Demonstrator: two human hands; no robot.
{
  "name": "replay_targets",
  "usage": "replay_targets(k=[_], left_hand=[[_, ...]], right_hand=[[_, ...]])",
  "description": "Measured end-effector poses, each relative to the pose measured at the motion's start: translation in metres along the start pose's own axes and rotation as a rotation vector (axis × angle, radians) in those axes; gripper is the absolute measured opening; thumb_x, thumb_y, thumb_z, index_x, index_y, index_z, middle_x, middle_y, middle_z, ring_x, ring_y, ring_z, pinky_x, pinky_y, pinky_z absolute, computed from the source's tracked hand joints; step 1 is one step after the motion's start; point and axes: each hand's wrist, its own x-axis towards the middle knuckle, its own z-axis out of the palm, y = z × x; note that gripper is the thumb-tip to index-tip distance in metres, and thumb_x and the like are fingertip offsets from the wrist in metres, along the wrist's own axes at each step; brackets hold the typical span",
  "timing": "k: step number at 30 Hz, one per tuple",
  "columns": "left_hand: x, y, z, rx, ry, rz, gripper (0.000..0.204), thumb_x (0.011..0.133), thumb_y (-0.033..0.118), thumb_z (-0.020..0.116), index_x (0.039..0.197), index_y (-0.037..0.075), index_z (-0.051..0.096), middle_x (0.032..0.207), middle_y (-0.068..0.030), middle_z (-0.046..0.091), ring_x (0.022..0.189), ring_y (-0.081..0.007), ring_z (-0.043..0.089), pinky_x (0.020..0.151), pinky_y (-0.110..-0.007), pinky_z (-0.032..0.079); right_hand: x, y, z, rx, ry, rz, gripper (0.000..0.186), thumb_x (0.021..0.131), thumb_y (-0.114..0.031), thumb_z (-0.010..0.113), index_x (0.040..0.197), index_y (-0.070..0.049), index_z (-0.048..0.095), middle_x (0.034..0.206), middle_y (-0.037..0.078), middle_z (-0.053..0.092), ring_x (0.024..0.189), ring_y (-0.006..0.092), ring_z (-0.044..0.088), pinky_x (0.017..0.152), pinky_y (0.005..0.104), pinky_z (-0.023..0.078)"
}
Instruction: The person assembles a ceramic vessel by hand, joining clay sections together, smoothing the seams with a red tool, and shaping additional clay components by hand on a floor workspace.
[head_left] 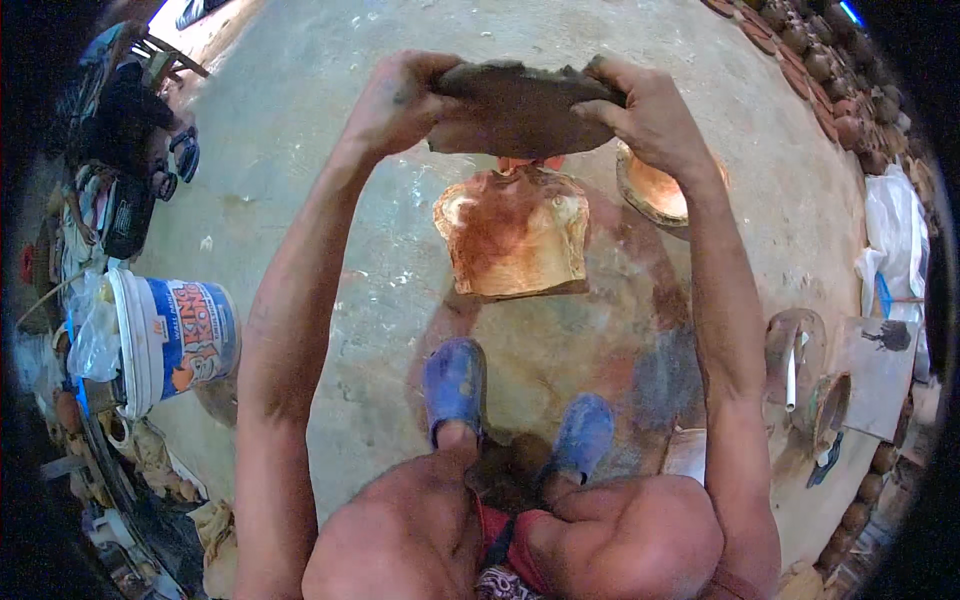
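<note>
Over the floor [290,85], our hands [402,105] clamp opposite ends of a dark clay-like slab [515,110]; its unsupported middle could sag or tear under its own weight

Slab [520,110] at far centre, between your left hand [405,105] and right hand [645,110]; board [515,240] on floor [370,250], nearer you; bowl [631,192] right of board; bucket [175,345] left; clogs [455,385] near.
</note>
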Motion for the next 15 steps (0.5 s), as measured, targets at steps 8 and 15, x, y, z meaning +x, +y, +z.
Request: replay_targets(k=[8, 15], left_hand=[[-0.097, -0.025, 0.055, -0.062, 0.013, -0.098, 0.032, 0.084, -0.004, 0.073, 0.115, 0.004, 0.076, 0.104, -0.0119, 0.079, 0.095, -0.0147, 0.075, 0.083, -0.031, 0.059], [-0.184, -0.044, 0.152, 0.033, 0.131, 0.128, 0.035, 0.078, 0.002, 0.071, 0.111, 0.011, 0.077, 0.113, -0.0089, 0.077, 0.108, -0.0278, 0.075, 0.096, -0.039, 0.06]], right_hand=[[-0.067, -0.001, 0.064, -0.061, -0.086, 0.004, 0.028, 0.084, -0.005, 0.07, 0.112, -0.006, 0.067, 0.093, 0.019, 0.072, 0.086, 0.0341, 0.073, 0.074, 0.0423, 0.055], [-0.168, 0.019, 0.119, -0.045, -0.115, -0.048, 0.026, 0.084, -0.001, 0.064, 0.109, -0.005, 0.068, 0.111, 0.016, 0.074, 0.106, 0.0338, 0.072, 0.094, 0.0439, 0.058]])
